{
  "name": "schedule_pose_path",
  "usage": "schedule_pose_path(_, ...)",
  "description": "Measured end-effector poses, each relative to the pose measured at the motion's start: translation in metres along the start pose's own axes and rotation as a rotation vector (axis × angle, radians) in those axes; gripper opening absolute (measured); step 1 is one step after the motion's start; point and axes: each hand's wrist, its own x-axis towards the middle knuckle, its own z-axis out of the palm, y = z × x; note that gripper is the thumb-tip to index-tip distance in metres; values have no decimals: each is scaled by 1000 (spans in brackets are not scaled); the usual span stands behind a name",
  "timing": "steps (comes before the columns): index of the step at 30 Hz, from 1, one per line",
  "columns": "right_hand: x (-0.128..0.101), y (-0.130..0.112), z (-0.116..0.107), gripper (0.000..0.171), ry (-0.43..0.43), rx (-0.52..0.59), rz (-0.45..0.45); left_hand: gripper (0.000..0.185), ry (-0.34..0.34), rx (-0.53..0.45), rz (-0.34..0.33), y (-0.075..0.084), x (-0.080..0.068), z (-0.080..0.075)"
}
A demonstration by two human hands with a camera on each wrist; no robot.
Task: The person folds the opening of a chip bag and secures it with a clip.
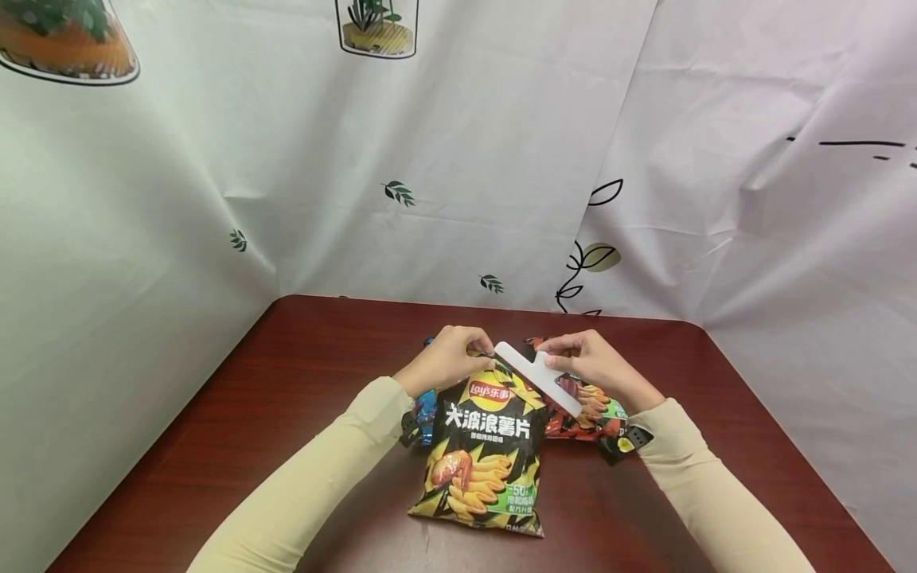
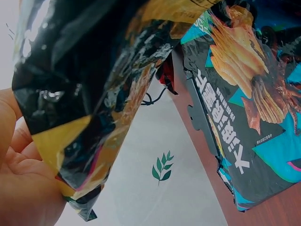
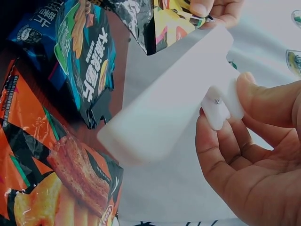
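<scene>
Slipping looks the likeliest trouble on the dark red wooden table (image 1: 301, 382): the crinkly, glossy black-and-yellow chip bag (image 1: 487, 446), at six o'clock before the person, could slide from the left hand (image 1: 446, 358), whose curled fingers pinch its top edge. Behind it lie a blue chip bag (image 1: 424, 414) at nine o'clock and a red one (image 1: 583, 418) at three. The right hand (image 1: 595, 366) pinches a smooth white plastic sealing clip (image 1: 539, 377), which might skew.

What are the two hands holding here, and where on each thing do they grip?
The left hand pinches the top edge of the black chip bag. The right hand grips the white bag clip by its handle tab.
</scene>
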Motion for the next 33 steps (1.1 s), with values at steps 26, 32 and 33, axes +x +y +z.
schedule_pose_path(26, 3, 2, 9, 22, -27, 24, 4, 6, 15, -17, 59, -6, -6, 3)
schedule_pose_path(32, 4, 2, 8, 22, -7, 28, -3, 7, 14, -24, 66, -4, -3, 0)
schedule_pose_path(33, 4, 1, 7, 21, -1, 28, -2, 7, 16, -23, 69, -3, -2, 0)
